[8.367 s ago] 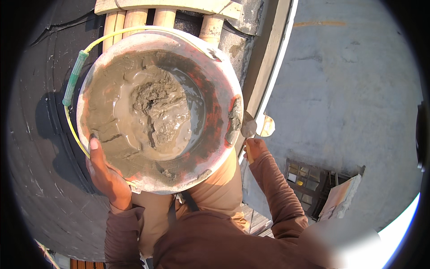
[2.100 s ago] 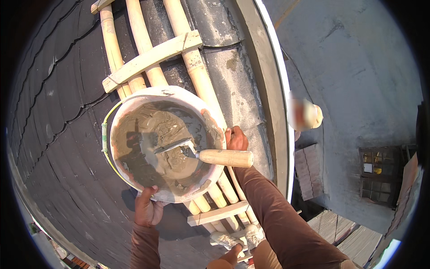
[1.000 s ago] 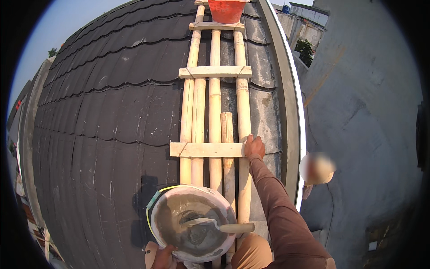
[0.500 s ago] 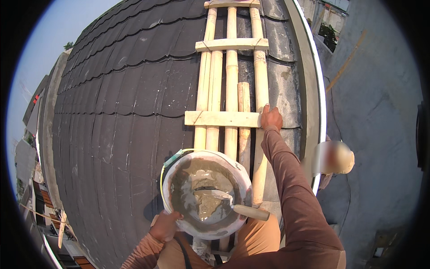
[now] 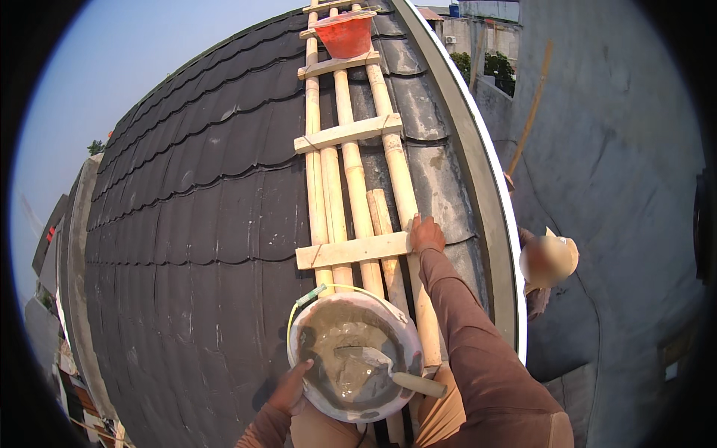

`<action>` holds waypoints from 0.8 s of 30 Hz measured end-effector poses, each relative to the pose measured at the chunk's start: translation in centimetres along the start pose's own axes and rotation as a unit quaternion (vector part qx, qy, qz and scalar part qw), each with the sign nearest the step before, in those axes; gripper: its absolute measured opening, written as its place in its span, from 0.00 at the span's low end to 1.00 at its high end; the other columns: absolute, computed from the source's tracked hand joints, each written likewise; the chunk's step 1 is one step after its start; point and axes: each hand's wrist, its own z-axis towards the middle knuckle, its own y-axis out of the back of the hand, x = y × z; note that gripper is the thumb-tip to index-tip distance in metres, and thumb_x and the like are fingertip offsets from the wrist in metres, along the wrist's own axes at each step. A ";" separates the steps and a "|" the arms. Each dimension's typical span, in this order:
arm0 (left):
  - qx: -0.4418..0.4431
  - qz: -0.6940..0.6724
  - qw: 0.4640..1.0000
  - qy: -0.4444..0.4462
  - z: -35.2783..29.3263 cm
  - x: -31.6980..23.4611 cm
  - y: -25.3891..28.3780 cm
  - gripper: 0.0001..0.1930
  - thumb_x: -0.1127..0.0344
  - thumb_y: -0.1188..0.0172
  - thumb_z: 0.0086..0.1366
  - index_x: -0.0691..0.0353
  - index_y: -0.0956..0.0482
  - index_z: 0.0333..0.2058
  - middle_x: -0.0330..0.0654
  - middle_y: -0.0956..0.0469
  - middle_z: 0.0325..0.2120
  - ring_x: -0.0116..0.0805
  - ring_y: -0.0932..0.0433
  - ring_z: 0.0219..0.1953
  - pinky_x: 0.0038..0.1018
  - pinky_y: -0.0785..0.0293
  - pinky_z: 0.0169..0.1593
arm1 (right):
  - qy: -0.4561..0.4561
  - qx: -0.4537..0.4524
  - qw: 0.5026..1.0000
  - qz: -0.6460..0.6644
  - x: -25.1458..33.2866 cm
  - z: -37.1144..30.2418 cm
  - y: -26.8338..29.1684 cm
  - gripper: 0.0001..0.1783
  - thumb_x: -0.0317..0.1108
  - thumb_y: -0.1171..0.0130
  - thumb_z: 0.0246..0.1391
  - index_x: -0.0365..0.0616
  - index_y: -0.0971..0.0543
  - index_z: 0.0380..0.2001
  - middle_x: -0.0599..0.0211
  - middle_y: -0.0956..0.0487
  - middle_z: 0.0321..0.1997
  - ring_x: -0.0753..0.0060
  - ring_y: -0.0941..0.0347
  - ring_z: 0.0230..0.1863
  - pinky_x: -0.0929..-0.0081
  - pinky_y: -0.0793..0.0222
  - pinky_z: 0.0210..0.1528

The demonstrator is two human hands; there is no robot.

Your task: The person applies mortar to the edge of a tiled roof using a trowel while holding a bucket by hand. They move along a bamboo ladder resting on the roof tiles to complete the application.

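My left hand (image 5: 290, 388) grips the near left rim of a round bucket (image 5: 407, 336) with wet grey mortar (image 5: 325, 328) inside. The bucket stands before my knees, its wire handle lying toward the far side. A trowel (image 5: 418, 384) rests in it, blade in the mortar and wooden grip over the right rim. Ahead, my right hand (image 5: 427, 234) is closed around the right bamboo pole of a ladder (image 5: 351, 250), beside the end of its nearest visible crosspiece. The palm side of that hand is hidden.
A red-orange bucket (image 5: 345, 37) sits farther up the ladder. Dark roof tiles (image 5: 202, 224) slope away on the left. The white-edged roof border (image 5: 489, 187) runs along the right. Below it, a person in a light cap (image 5: 564, 254) stands by a grey wall (image 5: 635, 149).
My view has lifted, so the crosspieces sit lower and the red-orange bucket now shows. Both hands keep their holds on bucket and ladder.
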 end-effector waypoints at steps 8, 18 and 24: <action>0.016 -0.087 0.993 -0.078 2.6 0.9 -2.9 0.28 0.54 0.46 0.72 0.66 0.36 0.63 0.46 0.27 0.55 0.37 0.24 0.54 0.35 0.26 0.57 | 0.286 -0.140 0.947 0.038 -1.5 -8.7 8.2 0.20 0.45 0.40 0.62 0.37 0.22 0.46 0.47 0.23 0.48 0.47 0.25 0.49 0.57 0.28 0.49; -0.027 -0.153 0.973 -0.173 1.8 1.9 -3.1 0.29 0.50 0.48 0.74 0.68 0.34 0.62 0.46 0.27 0.55 0.37 0.24 0.53 0.33 0.26 0.56 | 0.420 0.231 0.809 -0.341 -4.8 -32.1 9.8 0.20 0.49 0.33 0.49 0.43 0.17 0.35 0.61 0.23 0.43 0.61 0.27 0.50 0.62 0.30 0.49; -0.079 -0.114 0.969 -0.205 2.8 3.0 -2.6 0.29 0.49 0.49 0.74 0.69 0.33 0.61 0.47 0.26 0.55 0.35 0.24 0.54 0.31 0.26 0.55 | 0.478 0.185 0.765 -0.391 -1.0 -30.0 12.8 0.17 0.45 0.34 0.49 0.43 0.18 0.35 0.61 0.25 0.40 0.61 0.28 0.49 0.61 0.31 0.50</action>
